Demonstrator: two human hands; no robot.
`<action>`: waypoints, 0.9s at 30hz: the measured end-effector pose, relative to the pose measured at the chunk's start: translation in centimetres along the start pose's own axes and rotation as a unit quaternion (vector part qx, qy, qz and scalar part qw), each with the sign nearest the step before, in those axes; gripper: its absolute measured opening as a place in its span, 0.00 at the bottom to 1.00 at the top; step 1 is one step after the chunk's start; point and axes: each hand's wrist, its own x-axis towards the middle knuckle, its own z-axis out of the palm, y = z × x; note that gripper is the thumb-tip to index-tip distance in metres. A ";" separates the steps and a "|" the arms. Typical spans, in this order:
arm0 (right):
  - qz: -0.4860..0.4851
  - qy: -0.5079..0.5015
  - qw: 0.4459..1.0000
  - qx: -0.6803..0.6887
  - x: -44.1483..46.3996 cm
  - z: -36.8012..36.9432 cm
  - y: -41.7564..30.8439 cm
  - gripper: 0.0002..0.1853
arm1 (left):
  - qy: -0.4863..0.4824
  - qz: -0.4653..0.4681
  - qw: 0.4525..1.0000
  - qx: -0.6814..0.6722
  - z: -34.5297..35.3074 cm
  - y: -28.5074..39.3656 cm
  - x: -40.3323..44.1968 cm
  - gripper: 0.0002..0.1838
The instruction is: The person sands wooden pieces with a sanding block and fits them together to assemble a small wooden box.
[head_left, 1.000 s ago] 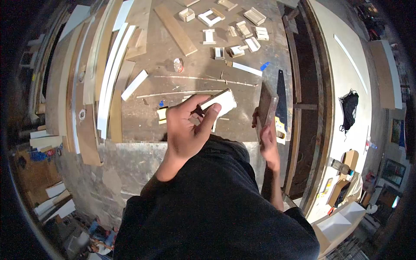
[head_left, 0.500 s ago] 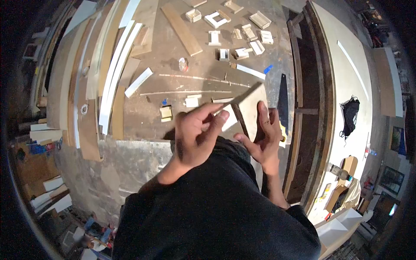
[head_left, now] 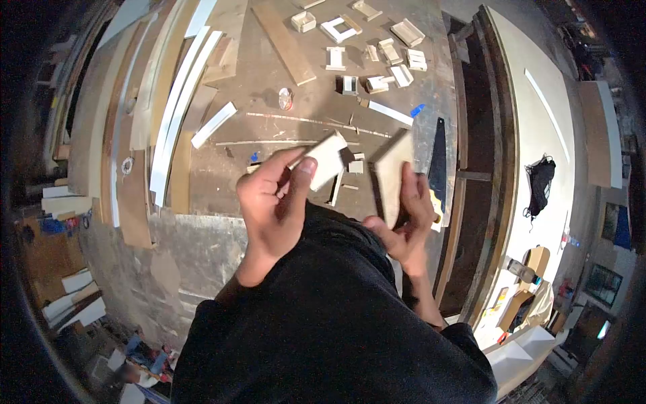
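My left hand (head_left: pixel 270 212) pinches a small pale wooden board (head_left: pixel 326 161) between thumb and fingers, its broad face turned up. Another pale wooden board (head_left: pixel 391 176), longer and tilted, is gripped in my right hand (head_left: pixel 412 225), with fingers along its right side and the thumb near its lower end. A gap separates the two boards. Beneath them on the worktable (head_left: pixel 269 124), a small wooden piece (head_left: pixel 356 163) is partly hidden. Thin marked strips (head_left: pixel 316 121) lie just beyond my hands.
Several small wooden assemblies (head_left: pixel 336 57) sit at the far side. Long boards and white strips (head_left: pixel 182 114) line the left. A handsaw (head_left: pixel 438 158) lies right of my right hand. Farther right stands a pale bench (head_left: pixel 538 121) with a black cloth item (head_left: pixel 540 185) and bottle (head_left: pixel 523 271).
My left hand has moved left, drawing its board away from the one in my right hand and turning its face into view. The right-hand board has tilted more upright.
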 end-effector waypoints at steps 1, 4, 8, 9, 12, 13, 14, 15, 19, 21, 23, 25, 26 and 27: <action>-0.030 -0.002 1.000 0.001 0.8 0.7 -0.5 0.55 | -0.009 0.023 1.000 0.012 0.2 0.1 -0.1 0.09; -0.018 0.008 0.999 0.045 3.0 2.0 -1.6 0.53 | -0.025 0.083 0.992 0.093 0.8 -0.3 -0.6 0.09; -0.044 -0.009 0.998 0.039 1.2 2.4 0.2 0.53 | -0.028 -0.001 0.998 0.047 -0.2 -0.9 -1.0 0.09; 0.012 -0.015 0.998 0.058 1.2 2.4 -0.1 0.50 | -0.022 0.081 0.991 0.103 -0.1 -1.7 -0.9 0.09; -0.009 -0.011 0.999 0.045 3.3 1.8 -2.6 0.49 | -0.030 0.068 0.995 0.074 -0.5 0.2 -1.1 0.08; -0.028 0.007 0.999 0.046 3.0 2.3 -2.6 0.49 | -0.044 0.039 0.996 0.064 -1.0 0.9 -0.9 0.09; 0.013 0.004 0.999 0.050 1.7 2.5 -1.4 0.48 | -0.022 0.033 0.999 0.013 -1.0 0.5 -0.7 0.09; 0.047 -0.001 0.997 0.059 0.3 2.9 -0.1 0.48 | 0.005 0.031 0.999 -0.035 -1.3 0.0 -0.4 0.09; 0.148 0.006 0.980 0.130 -1.2 3.4 0.3 0.49 | 0.049 0.022 0.998 -0.020 -2.4 -0.3 -0.1 0.08; 0.102 0.014 0.989 0.103 -0.9 2.8 -0.8 0.49 | 0.047 0.004 0.999 -0.025 -2.3 -0.7 -0.4 0.09; -0.006 -0.011 0.994 0.110 0.2 2.9 -1.5 0.49 | 0.030 0.028 0.998 0.046 -1.7 0.2 -0.2 0.09; 0.000 0.002 0.994 0.109 1.7 4.3 -2.4 0.50 | 0.018 0.057 0.996 0.063 -1.2 -0.3 -0.4 0.09; 0.047 -0.004 0.990 0.129 2.7 4.1 -2.7 0.51 | 0.009 0.082 0.993 0.080 -1.0 -0.7 -0.7 0.09; 0.092 -0.012 0.984 0.149 3.4 3.8 -3.2 0.51 | 0.001 0.106 0.990 0.097 -0.8 -0.7 -0.9 0.09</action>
